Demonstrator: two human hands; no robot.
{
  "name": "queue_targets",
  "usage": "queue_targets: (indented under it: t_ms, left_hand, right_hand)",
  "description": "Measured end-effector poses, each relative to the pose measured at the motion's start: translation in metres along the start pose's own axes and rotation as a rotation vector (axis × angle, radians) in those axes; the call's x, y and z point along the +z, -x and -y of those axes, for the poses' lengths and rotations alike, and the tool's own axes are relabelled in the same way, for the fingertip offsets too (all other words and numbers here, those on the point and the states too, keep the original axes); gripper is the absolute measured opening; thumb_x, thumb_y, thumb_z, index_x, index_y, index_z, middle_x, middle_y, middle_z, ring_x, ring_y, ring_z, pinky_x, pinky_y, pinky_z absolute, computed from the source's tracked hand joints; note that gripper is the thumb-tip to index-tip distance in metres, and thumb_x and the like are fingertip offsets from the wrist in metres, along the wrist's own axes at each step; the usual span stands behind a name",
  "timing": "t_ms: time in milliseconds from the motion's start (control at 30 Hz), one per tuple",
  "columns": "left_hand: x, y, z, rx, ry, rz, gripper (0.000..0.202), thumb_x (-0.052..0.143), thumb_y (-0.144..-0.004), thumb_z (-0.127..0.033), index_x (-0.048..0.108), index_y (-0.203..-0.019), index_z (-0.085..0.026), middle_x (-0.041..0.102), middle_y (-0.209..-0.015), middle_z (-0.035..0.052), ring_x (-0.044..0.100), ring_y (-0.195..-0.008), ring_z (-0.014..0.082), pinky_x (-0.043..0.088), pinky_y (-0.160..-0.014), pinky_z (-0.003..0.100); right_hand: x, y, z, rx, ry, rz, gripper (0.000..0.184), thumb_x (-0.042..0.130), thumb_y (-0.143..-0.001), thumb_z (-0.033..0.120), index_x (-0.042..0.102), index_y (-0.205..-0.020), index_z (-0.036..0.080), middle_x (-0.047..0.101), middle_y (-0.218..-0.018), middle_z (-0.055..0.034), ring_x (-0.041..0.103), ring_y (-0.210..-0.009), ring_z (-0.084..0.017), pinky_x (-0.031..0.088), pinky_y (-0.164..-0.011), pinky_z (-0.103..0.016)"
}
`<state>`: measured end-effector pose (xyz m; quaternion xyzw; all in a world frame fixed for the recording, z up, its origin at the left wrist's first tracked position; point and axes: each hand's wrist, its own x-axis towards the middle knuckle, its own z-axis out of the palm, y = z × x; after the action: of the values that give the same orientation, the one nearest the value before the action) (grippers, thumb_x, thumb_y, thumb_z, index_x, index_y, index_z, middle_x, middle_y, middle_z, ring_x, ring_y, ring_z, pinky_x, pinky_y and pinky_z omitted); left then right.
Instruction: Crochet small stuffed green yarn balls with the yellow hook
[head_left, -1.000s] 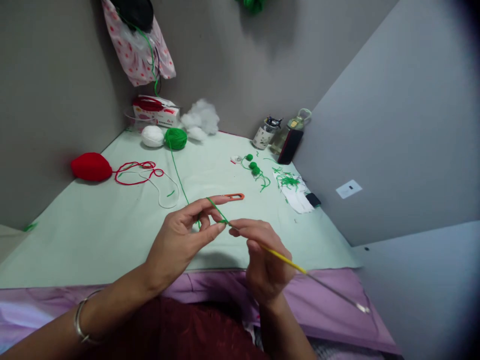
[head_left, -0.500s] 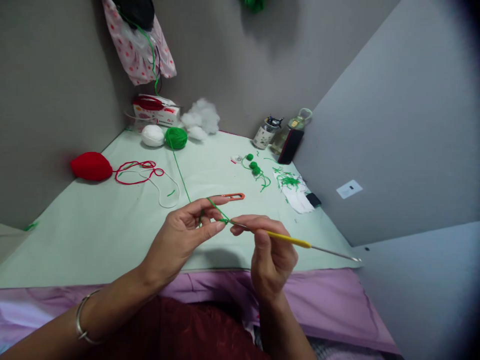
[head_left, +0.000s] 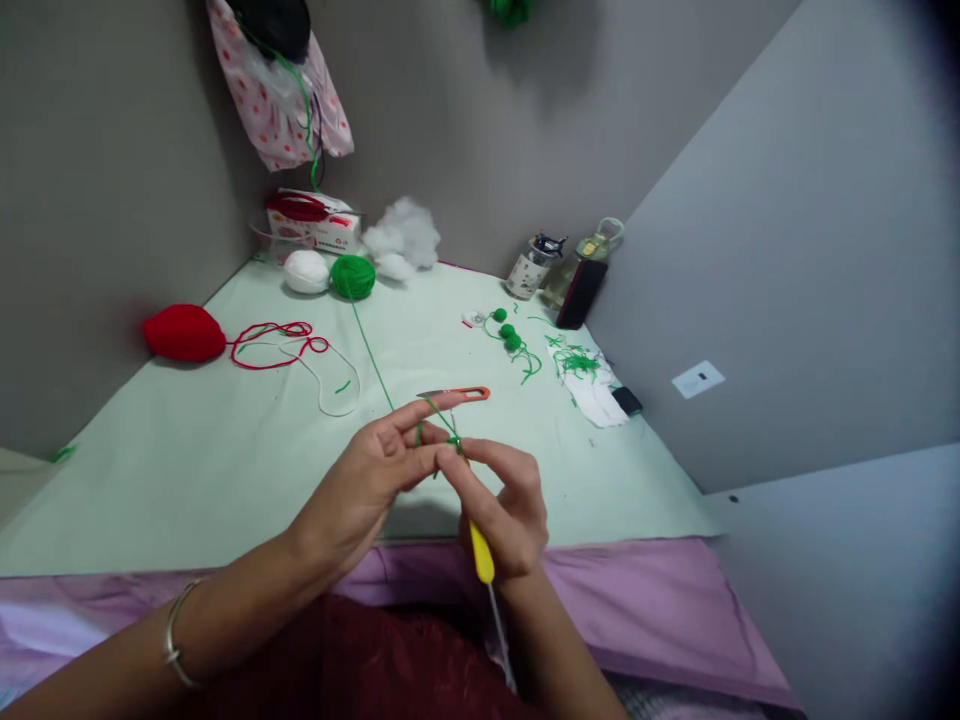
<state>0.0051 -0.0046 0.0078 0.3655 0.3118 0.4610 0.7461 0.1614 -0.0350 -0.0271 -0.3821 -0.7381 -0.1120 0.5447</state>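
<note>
My left hand (head_left: pixel 382 455) pinches a small green crochet piece (head_left: pixel 454 441) between thumb and fingers, and green yarn (head_left: pixel 373 360) runs over its raised index finger from the green yarn ball (head_left: pixel 352 277) at the back. My right hand (head_left: pixel 506 505) is closed on a crochet hook with a yellow grip (head_left: pixel 481 553). The hook's metal tip stands up through the green stitches, and its other metal end points down toward my lap. Both hands meet at the crochet piece. Just beyond my left index finger lies an orange-handled tool with a pointed blade (head_left: pixel 472 393).
A red yarn ball (head_left: pixel 184 333), white yarn ball (head_left: pixel 306 271) and stuffing (head_left: pixel 403 238) lie left and back. Toward the right are small green balls (head_left: pixel 508 331), green yarn scraps (head_left: pixel 581 362) on white paper, a phone (head_left: pixel 582 294) and a pen cup (head_left: pixel 531 268).
My right hand has turned the hook from pointing off to the right to pointing down toward my lap. It has moved left, closer to my left hand, which shifted slightly right.
</note>
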Motion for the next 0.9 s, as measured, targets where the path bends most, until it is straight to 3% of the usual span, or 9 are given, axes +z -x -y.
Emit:
queue_targets:
  t_ms: [100,233,400,533,600,667,767,900]
  left_hand:
    - [-0.004,-0.005,-0.002,-0.12,0.133,0.015,0.046,0.087,-0.077,-0.028,0.078,-0.123,-0.024,0.058,-0.073,-0.0041,0.051,-0.069,0.0087,0.048,-0.084,0.025]
    - [-0.004,-0.004,-0.004,-0.002,0.035,-0.003,0.043,0.086,-0.08,-0.025,0.078,-0.122,-0.027,0.065,-0.088,-0.0019,0.056,-0.085,0.0104,0.045,-0.085,0.021]
    - [0.0,-0.002,0.0,0.071,-0.024,0.051,0.038,0.082,-0.085,-0.023,0.078,-0.122,-0.033,0.065,-0.086,-0.0034,0.054,-0.082,0.0087,0.043,-0.081,0.018]
    - [0.0,-0.006,0.005,0.035,-0.005,0.0,0.038,0.084,-0.084,-0.026,0.078,-0.121,-0.03,0.063,-0.083,-0.0026,0.051,-0.074,0.0091,0.043,-0.071,0.019]
    - [-0.002,-0.009,0.005,-0.054,0.093,0.026,0.036,0.084,-0.082,-0.026,0.079,-0.118,-0.026,0.063,-0.079,-0.002,0.048,-0.067,0.0088,0.047,-0.076,0.022]
    - [-0.006,-0.012,0.004,-0.139,0.193,0.038,0.03,0.084,-0.082,-0.024,0.082,-0.111,-0.023,0.062,-0.075,-0.0029,0.041,-0.058,0.0064,0.051,-0.087,0.027]
    - [-0.008,-0.014,0.002,-0.119,0.222,0.006,0.027,0.083,-0.081,-0.019,0.082,-0.107,-0.024,0.06,-0.073,-0.0059,0.038,-0.054,0.004,0.05,-0.097,0.03]
    - [-0.002,-0.01,0.003,-0.01,0.048,0.055,0.035,0.082,-0.083,-0.022,0.08,-0.117,-0.029,0.07,-0.092,-0.0011,0.057,-0.082,0.011,0.046,-0.088,0.025]
  right_hand:
    - [-0.001,-0.007,0.0,0.217,-0.246,-0.042,0.032,0.056,-0.098,0.008,0.073,-0.118,0.027,0.074,-0.102,-0.0057,0.071,-0.093,-0.02,0.061,-0.075,-0.036]
    - [-0.004,-0.023,0.001,0.473,-0.56,-0.155,0.022,0.055,-0.101,0.016,0.075,-0.1,0.025,0.071,-0.084,-0.002,0.065,-0.073,-0.016,0.055,-0.065,-0.033]
    - [0.0,-0.024,0.0,0.467,-0.553,-0.047,0.024,0.057,-0.1,0.014,0.076,-0.107,0.027,0.076,-0.096,-0.0026,0.07,-0.08,-0.016,0.06,-0.071,-0.033]
    - [0.001,-0.013,0.0,0.24,-0.243,0.016,0.035,0.063,-0.095,0.007,0.075,-0.119,0.029,0.075,-0.107,-0.0057,0.072,-0.096,-0.019,0.062,-0.081,-0.035]
    - [0.0,-0.011,-0.002,0.16,-0.177,0.017,0.039,0.065,-0.093,0.007,0.074,-0.123,0.031,0.074,-0.112,-0.0071,0.072,-0.1,-0.02,0.062,-0.082,-0.036]
    - [-0.002,-0.014,-0.005,0.248,-0.266,-0.005,0.035,0.062,-0.095,0.008,0.076,-0.119,0.03,0.074,-0.104,-0.0055,0.071,-0.094,-0.019,0.061,-0.077,-0.035]
    - [-0.005,-0.022,-0.008,0.49,-0.507,-0.067,0.023,0.059,-0.099,0.013,0.077,-0.103,0.027,0.071,-0.087,-0.0019,0.066,-0.076,-0.015,0.057,-0.068,-0.032]
    - [-0.003,-0.027,-0.007,0.524,-0.645,-0.024,0.018,0.062,-0.098,0.018,0.078,-0.099,0.025,0.074,-0.093,-0.0031,0.069,-0.087,-0.017,0.058,-0.077,-0.035]
